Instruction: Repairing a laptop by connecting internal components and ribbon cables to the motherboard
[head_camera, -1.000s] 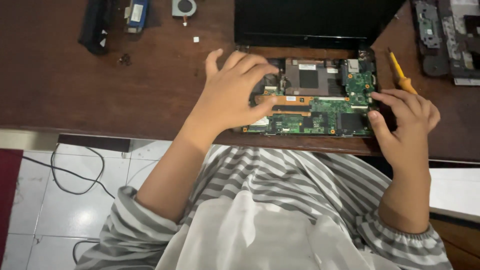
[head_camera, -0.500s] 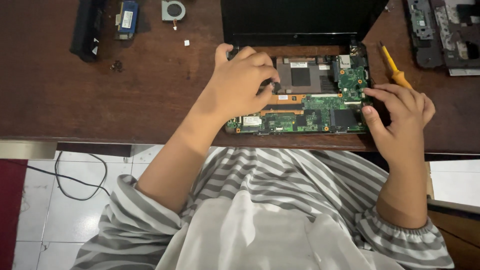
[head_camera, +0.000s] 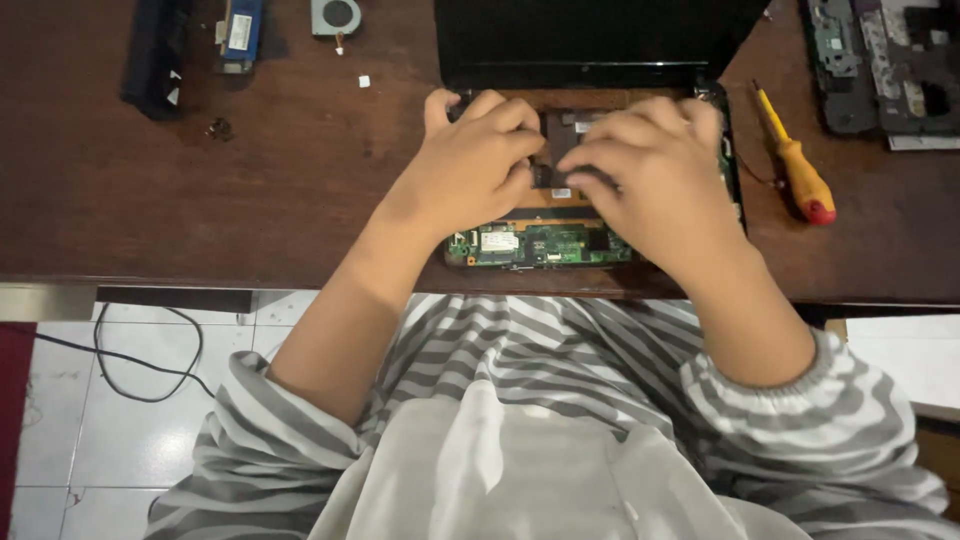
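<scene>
The fingers of the left hand (head_camera: 470, 165) and right hand (head_camera: 650, 170) curl down onto a dark part (head_camera: 565, 150) of the opened laptop's circuit board (head_camera: 540, 243); whether they grip it I cannot tell. The laptop sits on the desk (head_camera: 300, 200), a yellow screwdriver (head_camera: 795, 170) lying just right.

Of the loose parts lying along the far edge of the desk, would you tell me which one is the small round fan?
It is the small grey square part with a round opening, at the far edge between the blue part and the laptop screen.
</scene>
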